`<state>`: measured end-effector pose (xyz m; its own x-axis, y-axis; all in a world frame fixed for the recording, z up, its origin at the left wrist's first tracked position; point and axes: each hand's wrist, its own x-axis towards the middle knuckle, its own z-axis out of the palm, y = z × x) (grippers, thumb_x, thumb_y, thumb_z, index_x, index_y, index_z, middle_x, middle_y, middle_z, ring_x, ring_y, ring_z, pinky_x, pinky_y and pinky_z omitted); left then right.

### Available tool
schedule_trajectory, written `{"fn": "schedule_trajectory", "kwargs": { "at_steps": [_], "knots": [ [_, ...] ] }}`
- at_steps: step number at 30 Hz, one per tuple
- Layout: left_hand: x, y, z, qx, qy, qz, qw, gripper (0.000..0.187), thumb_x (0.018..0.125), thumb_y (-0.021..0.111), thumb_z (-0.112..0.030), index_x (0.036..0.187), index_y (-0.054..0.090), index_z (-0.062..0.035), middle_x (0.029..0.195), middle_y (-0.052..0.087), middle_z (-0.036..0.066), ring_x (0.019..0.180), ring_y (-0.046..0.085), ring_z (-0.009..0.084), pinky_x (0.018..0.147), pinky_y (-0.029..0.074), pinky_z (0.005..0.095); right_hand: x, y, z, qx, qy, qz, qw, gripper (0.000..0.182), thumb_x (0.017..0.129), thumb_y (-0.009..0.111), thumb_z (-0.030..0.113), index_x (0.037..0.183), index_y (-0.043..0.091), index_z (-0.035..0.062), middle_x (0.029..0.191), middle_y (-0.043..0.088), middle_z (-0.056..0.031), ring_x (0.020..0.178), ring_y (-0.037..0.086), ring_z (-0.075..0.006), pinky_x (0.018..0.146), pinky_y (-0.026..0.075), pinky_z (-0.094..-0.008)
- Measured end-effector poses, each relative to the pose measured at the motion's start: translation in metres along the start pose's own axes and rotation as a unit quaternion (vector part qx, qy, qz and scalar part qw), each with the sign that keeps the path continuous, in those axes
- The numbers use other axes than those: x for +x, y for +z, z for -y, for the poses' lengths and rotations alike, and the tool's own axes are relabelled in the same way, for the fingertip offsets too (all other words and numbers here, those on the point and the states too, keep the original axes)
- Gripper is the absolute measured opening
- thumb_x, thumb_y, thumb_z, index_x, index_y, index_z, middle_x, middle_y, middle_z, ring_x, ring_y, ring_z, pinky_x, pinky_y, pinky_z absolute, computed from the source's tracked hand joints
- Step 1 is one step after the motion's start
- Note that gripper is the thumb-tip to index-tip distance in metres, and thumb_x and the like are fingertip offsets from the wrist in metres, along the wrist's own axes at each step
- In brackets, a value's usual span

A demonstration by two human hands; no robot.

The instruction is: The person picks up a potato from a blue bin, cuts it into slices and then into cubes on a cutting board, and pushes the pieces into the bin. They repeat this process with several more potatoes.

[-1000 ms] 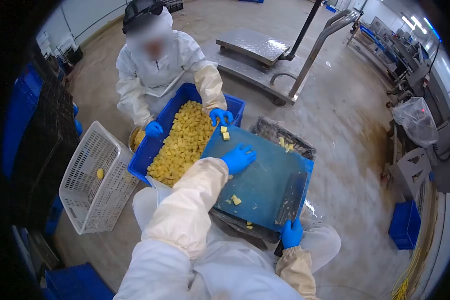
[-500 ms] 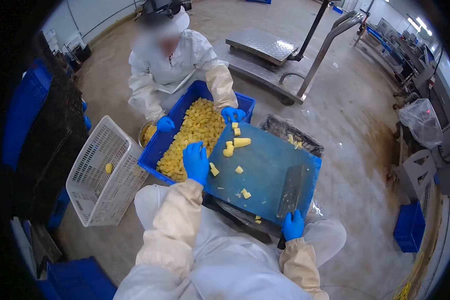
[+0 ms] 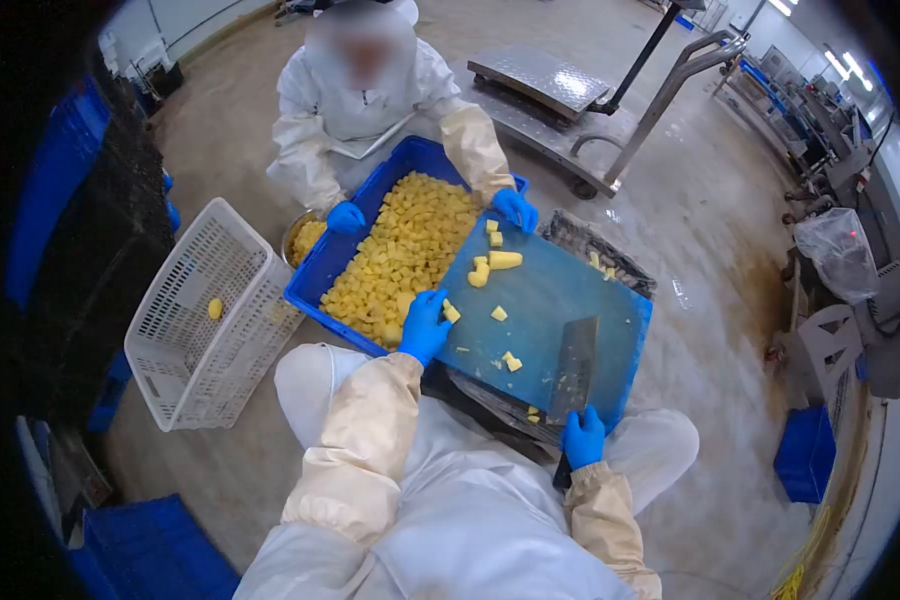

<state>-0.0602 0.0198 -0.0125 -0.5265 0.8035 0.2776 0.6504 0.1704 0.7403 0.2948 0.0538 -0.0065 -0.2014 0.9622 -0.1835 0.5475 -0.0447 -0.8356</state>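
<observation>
My left hand [image 3: 425,327], in a blue glove, is at the left edge of a blue-green cutting board [image 3: 615,320]. Its outstretched fingers touch or nearly touch a yellow potato piece [image 3: 451,312]. My right hand [image 3: 582,438], also gloved, is closed around the dark handle of a wide-bladed knife [image 3: 575,365], whose blade rests on the board. More cut pieces lie on the board, among them a longer chunk [image 3: 505,260] and a small cube [image 3: 498,313]. A blue crate [image 3: 305,297] full of yellow potato chunks [image 3: 410,235] stands beyond my left hand.
Opposite me, a co-worker's gloved hands [image 3: 515,209] are at the crate and the board's far corner. A white perforated basket [image 3: 195,385] stands left with one yellow piece [image 3: 215,308]. Under the board is a dark crate [image 3: 600,248]. A platform scale [image 3: 545,80] rests on a cart behind.
My left hand has come down from above the crate to the potato piece at the board's edge. The knife blade has shifted slightly on the board. The view has tilted slightly.
</observation>
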Motion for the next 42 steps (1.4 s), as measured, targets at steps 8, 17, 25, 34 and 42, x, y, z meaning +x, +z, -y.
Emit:
{"fn": "schedule_trajectory", "kwargs": {
  "at_steps": [8, 17, 25, 34, 42],
  "knots": [
    [0.01, 0.017, 0.001, 0.065, 0.01, -0.002, 0.998, 0.044, 0.068, 0.066, -0.007, 0.111, 0.056, -0.0071, 0.106, 0.053, 0.013, 0.096, 0.053, 0.03, 0.083, 0.044, 0.0377, -0.002, 0.006, -0.012, 0.007, 0.002, 0.001, 1.0, 0.013, 0.082, 0.053, 0.012, 0.08, 0.051, -0.0015, 0.064, 0.057, -0.0145, 0.054, 0.054, -0.0204, 0.051, 0.043, -0.0366],
    [0.011, 0.007, 0.008, -0.2, -0.139, -0.085, 0.966, 0.036, 0.074, 0.061, 0.001, 0.109, 0.057, -0.0047, 0.095, 0.059, 0.01, 0.082, 0.059, 0.018, 0.073, 0.048, 0.0284, -0.012, 0.0, 0.033, 0.083, 0.06, 0.027, 0.994, 0.009, 0.083, 0.05, 0.009, 0.081, 0.052, 0.0005, 0.062, 0.055, -0.0091, 0.046, 0.052, -0.0146, 0.04, 0.041, -0.0316],
    [0.004, 0.001, 0.016, -0.114, -0.141, -0.094, 0.979, 0.032, 0.075, 0.06, -0.002, 0.107, 0.059, -0.0032, 0.09, 0.062, 0.009, 0.078, 0.06, 0.0171, 0.071, 0.049, 0.029, -0.007, 0.006, 0.031, 0.127, 0.041, 0.018, 0.991, 0.01, 0.084, 0.05, 0.009, 0.078, 0.048, 0.0019, 0.052, 0.049, -0.0061, 0.041, 0.048, -0.0126, 0.035, 0.038, -0.0296],
    [-0.008, 0.0, -0.031, 0.133, 0.109, -0.021, 0.985, 0.019, 0.074, 0.057, -0.01, 0.092, 0.062, -0.0061, 0.08, 0.058, 0.012, 0.075, 0.055, 0.0307, 0.07, 0.044, 0.0388, -0.008, 0.006, 0.037, 0.126, 0.051, 0.007, 0.991, 0.008, 0.084, 0.05, 0.008, 0.079, 0.048, 0.0019, 0.053, 0.049, -0.0061, 0.039, 0.047, -0.0134, 0.034, 0.037, -0.03],
    [-0.04, 0.063, -0.087, 0.181, 0.357, 0.165, 0.901, 0.031, 0.069, 0.055, -0.009, 0.1, 0.058, -0.0106, 0.087, 0.057, 0.008, 0.087, 0.053, 0.0277, 0.075, 0.04, 0.0424, -0.005, 0.01, 0.034, 0.15, 0.052, 0.007, 0.987, 0.005, 0.085, 0.049, 0.007, 0.084, 0.05, 0.0025, 0.055, 0.049, -0.0051, 0.04, 0.047, -0.0126, 0.035, 0.038, -0.0285]
  ]
}}
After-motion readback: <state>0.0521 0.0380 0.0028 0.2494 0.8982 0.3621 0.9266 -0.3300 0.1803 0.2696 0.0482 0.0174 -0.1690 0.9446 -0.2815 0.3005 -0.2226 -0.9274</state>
